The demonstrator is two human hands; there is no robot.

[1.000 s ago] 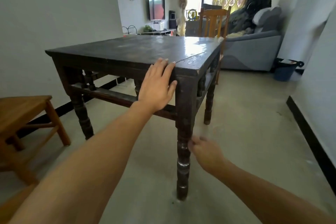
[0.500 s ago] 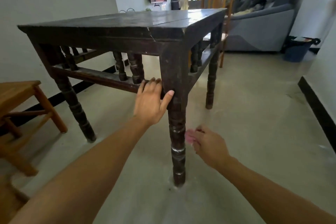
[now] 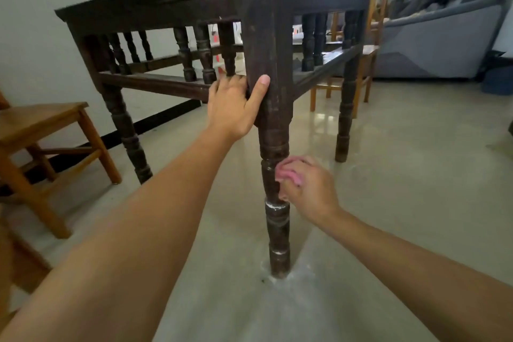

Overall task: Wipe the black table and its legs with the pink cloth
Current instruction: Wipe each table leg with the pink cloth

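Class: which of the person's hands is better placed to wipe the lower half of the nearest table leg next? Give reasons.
Right. The right hand grips the pink cloth at the nearest leg, on its turned part; the left hand holds no cloth and grips the leg's square upper post.

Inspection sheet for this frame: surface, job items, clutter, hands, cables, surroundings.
Surface: pale glossy floor, whitish marks where the near leg stands.
Job's things: black table, top seen edge-on; pink cloth against the near leg, about halfway down.
Clutter: nothing seen.
Grippers: left hand grips the leg's upper square part; right hand holds the cloth, fingers curled.
Cables: nothing seen.
Surroundings: wooden stool at left; wooden chair and grey sofa beyond.
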